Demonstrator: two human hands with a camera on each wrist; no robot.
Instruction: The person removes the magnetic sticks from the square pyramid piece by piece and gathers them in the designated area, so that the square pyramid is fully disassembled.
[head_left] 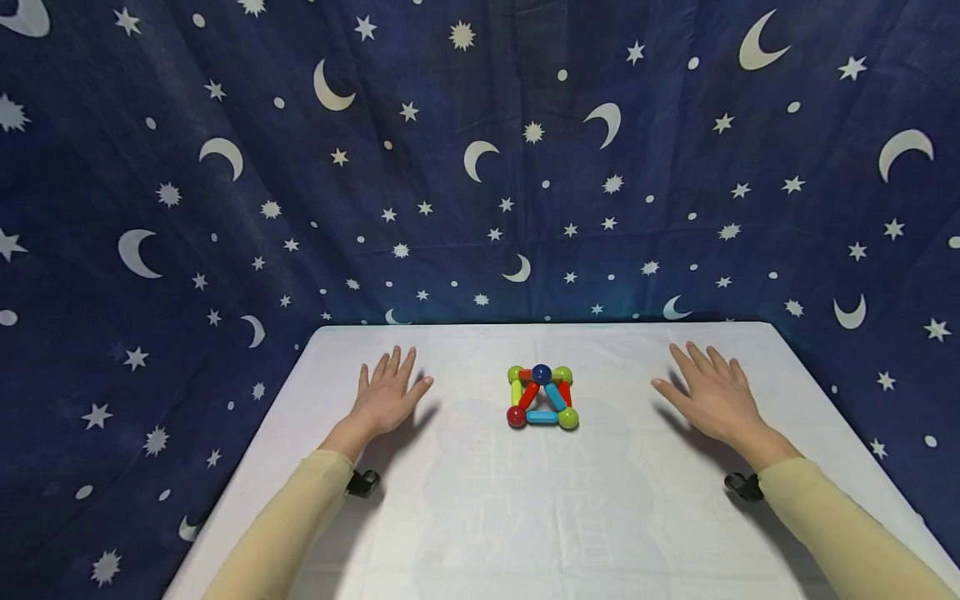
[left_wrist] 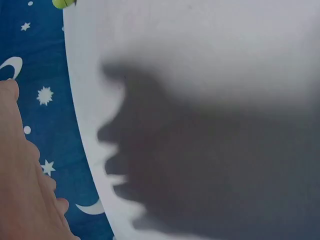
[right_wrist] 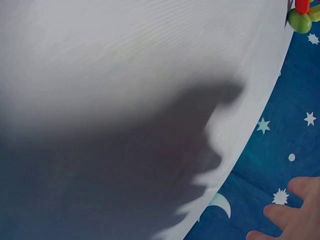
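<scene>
A small frame of coloured rods and balls [head_left: 542, 417] stands near the middle of the white table. Its balls are dark blue, red and green; its rods are red, light blue and yellow-green. To the left of it my left hand [head_left: 382, 400] hovers over the table with fingers spread, holding nothing. My right hand [head_left: 716, 400] hovers on the other side, its fingers likewise spread around nothing. Part of each hand shows at the edge of its own wrist view, beside a large shadow. A green ball [right_wrist: 300, 21] of the frame peeks into the top corner of the right wrist view.
The table [head_left: 480, 517] is covered in white cloth with faint printed marks. Dark blue fabric [head_left: 450, 167] with moons and stars hangs behind it and along both sides. Each wrist bears a small black camera [head_left: 363, 483] below the sleeve's cuff.
</scene>
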